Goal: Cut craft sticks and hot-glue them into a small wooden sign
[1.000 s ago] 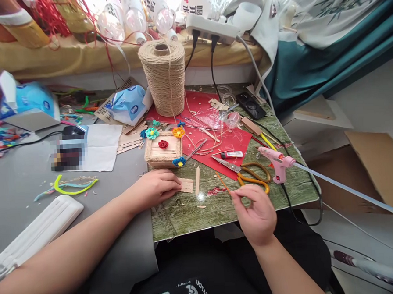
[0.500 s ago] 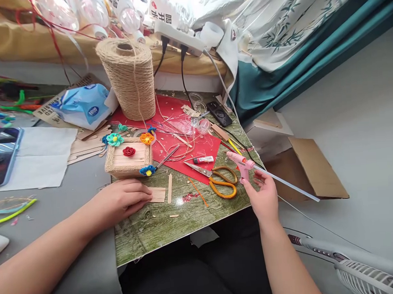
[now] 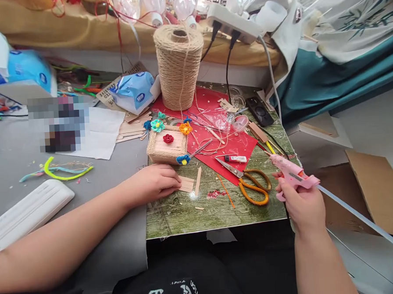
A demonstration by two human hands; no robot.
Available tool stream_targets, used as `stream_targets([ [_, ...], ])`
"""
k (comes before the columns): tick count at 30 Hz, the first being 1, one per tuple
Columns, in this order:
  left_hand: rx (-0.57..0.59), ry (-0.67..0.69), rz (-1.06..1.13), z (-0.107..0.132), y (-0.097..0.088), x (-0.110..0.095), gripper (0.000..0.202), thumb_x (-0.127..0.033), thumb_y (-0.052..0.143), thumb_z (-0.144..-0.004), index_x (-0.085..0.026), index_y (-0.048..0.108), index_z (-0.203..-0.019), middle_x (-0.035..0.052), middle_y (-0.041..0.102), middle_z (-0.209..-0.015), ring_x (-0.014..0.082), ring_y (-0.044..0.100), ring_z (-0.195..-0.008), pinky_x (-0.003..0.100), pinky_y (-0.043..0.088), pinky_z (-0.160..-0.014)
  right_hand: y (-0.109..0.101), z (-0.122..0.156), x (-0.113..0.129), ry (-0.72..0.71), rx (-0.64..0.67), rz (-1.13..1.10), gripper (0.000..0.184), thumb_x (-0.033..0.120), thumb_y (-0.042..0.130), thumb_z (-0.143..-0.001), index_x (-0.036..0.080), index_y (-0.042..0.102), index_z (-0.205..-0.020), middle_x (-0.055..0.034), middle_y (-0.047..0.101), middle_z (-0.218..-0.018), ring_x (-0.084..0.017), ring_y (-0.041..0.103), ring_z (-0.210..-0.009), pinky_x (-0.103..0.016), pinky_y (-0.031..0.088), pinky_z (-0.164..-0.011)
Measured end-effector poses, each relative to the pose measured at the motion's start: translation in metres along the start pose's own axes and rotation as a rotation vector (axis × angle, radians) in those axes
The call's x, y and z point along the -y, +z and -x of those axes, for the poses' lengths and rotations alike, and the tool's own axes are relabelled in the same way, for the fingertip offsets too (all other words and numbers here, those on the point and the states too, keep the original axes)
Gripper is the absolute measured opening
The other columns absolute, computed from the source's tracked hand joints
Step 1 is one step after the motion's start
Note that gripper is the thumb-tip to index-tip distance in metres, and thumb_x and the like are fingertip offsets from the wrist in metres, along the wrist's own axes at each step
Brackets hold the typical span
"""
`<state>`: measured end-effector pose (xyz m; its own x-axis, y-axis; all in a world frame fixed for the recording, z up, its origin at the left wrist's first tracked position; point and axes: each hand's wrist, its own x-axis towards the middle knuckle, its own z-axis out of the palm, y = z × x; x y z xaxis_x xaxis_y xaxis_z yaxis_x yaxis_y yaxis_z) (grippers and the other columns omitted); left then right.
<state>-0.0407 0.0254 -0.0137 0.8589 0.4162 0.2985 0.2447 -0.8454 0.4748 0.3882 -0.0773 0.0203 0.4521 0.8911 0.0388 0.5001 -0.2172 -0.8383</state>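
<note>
My right hand (image 3: 304, 205) is wrapped round the handle of a pink hot glue gun (image 3: 292, 172), beyond the table's right edge. A long clear glue stick (image 3: 358, 215) sticks out of its back, and its nozzle points up and left. My left hand (image 3: 160, 180) presses on a small panel of craft sticks (image 3: 186, 184), with its fingertips curled on the panel's left end and hiding that part. A single pointed craft stick (image 3: 198, 181) lies just right of the panel. Behind my left hand stands a twine-edged stick box (image 3: 166, 156) with a red rose and several fuzzy flowers on it.
Orange-handled scissors (image 3: 256, 185) lie between my hands, near a small glue tube (image 3: 235, 158) on red paper (image 3: 245, 140). A tall twine spool (image 3: 179, 73) stands behind the box. A power strip (image 3: 234, 22) is at the back, and a cardboard box (image 3: 379, 190) at the right.
My right hand has closed round the glue gun's handle and raised it. The view has swung left, so things appear farther right. My left hand stays on the panel.
</note>
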Motion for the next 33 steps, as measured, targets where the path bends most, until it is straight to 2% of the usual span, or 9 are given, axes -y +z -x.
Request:
stream_targets([
  [1, -0.005, 0.008, 0.000, -0.001, 0.000, 0.000, 0.018, -0.025, 0.060, -0.103, -0.022, 0.077, -0.109, 0.0071, 0.079, -0.107, 0.0185, 0.072, -0.096, 0.031, 0.058, -0.084, 0.005, 0.012, 0.011, 0.034, 0.081, -0.057, 0.042, 0.047, 0.072, -0.090, 0.022, 0.074, -0.124, -0.0124, 0.075, -0.109, -0.016, 0.058, -0.061, -0.028, 0.046, -0.045],
  [4, -0.017, 0.015, -0.001, -0.002, -0.001, 0.000, 0.018, -0.025, 0.060, -0.103, -0.022, 0.076, -0.108, 0.0070, 0.079, -0.109, 0.0187, 0.072, -0.097, 0.031, 0.057, -0.085, 0.033, 0.046, 0.044, 0.069, 0.337, -0.130, 0.040, 0.049, 0.073, -0.090, 0.022, 0.075, -0.119, -0.0119, 0.076, -0.101, -0.020, 0.063, -0.064, -0.032, 0.051, -0.048],
  [6, -0.022, 0.025, -0.001, -0.002, 0.000, 0.000, 0.017, -0.025, 0.061, -0.103, -0.022, 0.076, -0.107, 0.0067, 0.080, -0.107, 0.0185, 0.072, -0.095, 0.030, 0.057, -0.084, 0.055, 0.063, 0.061, 0.058, 0.548, -0.074, 0.043, 0.049, 0.068, -0.094, 0.025, 0.072, -0.130, -0.0102, 0.076, -0.102, -0.025, 0.069, -0.076, -0.038, 0.059, -0.061],
  [8, -0.015, 0.029, -0.004, -0.001, 0.001, 0.001, 0.017, -0.025, 0.061, -0.103, -0.022, 0.076, -0.106, 0.0066, 0.079, -0.106, 0.0187, 0.072, -0.094, 0.030, 0.057, -0.084, 0.076, 0.073, 0.072, -0.019, 0.621, -0.028, 0.041, 0.047, 0.066, -0.096, 0.025, 0.071, -0.130, -0.0100, 0.076, -0.105, -0.029, 0.072, -0.091, -0.043, 0.062, -0.077],
  [12, -0.007, 0.017, -0.016, 0.001, 0.003, 0.003, 0.017, -0.027, 0.060, -0.103, -0.021, 0.076, -0.105, 0.0069, 0.079, -0.108, 0.0202, 0.072, -0.097, 0.032, 0.057, -0.085, 0.102, 0.079, 0.079, -0.106, 0.662, 0.074, 0.035, 0.043, 0.062, -0.099, 0.024, 0.071, -0.126, -0.0104, 0.076, -0.108, -0.031, 0.070, -0.106, -0.044, 0.059, -0.093],
  [18, -0.016, 0.010, 0.006, 0.002, 0.004, 0.004, 0.016, -0.026, 0.061, -0.102, -0.021, 0.077, -0.105, 0.0078, 0.079, -0.105, 0.0199, 0.072, -0.095, 0.032, 0.057, -0.085, 0.109, 0.074, 0.090, -0.183, 0.685, 0.209, 0.030, 0.037, 0.058, -0.102, 0.025, 0.068, -0.127, -0.0086, 0.073, -0.112, -0.029, 0.069, -0.105, -0.043, 0.053, -0.097],
  [22, -0.026, 0.009, 0.019, 0.002, 0.004, 0.002, 0.015, -0.024, 0.063, -0.101, -0.022, 0.077, -0.106, 0.0074, 0.079, -0.106, 0.0198, 0.072, -0.096, 0.032, 0.057, -0.085, 0.110, 0.074, 0.094, -0.193, 0.698, 0.249, 0.026, 0.038, 0.056, -0.103, 0.025, 0.067, -0.123, -0.0078, 0.071, -0.108, -0.027, 0.068, -0.098, -0.042, 0.051, -0.093],
  [27, -0.037, 0.009, -0.018, 0.002, 0.003, 0.001, 0.016, -0.025, 0.061, -0.102, -0.021, 0.077, -0.103, 0.0075, 0.079, -0.106, 0.0199, 0.071, -0.094, 0.032, 0.057, -0.084, 0.111, 0.074, 0.092, -0.198, 0.708, 0.282, 0.021, 0.038, 0.055, -0.104, 0.024, 0.067, -0.112, -0.0046, 0.067, -0.093, -0.024, 0.065, -0.086, -0.039, 0.050, -0.084],
  [33, -0.037, 0.004, -0.003, 0.003, 0.005, 0.003, 0.015, -0.025, 0.063, -0.101, -0.022, 0.077, -0.105, 0.0076, 0.079, -0.106, 0.0192, 0.073, -0.094, 0.031, 0.057, -0.085, 0.111, 0.074, 0.092, -0.187, 0.705, 0.298, 0.019, 0.039, 0.055, -0.103, 0.023, 0.066, -0.100, -0.0047, 0.068, -0.091, -0.023, 0.065, -0.082, -0.036, 0.049, -0.075],
])
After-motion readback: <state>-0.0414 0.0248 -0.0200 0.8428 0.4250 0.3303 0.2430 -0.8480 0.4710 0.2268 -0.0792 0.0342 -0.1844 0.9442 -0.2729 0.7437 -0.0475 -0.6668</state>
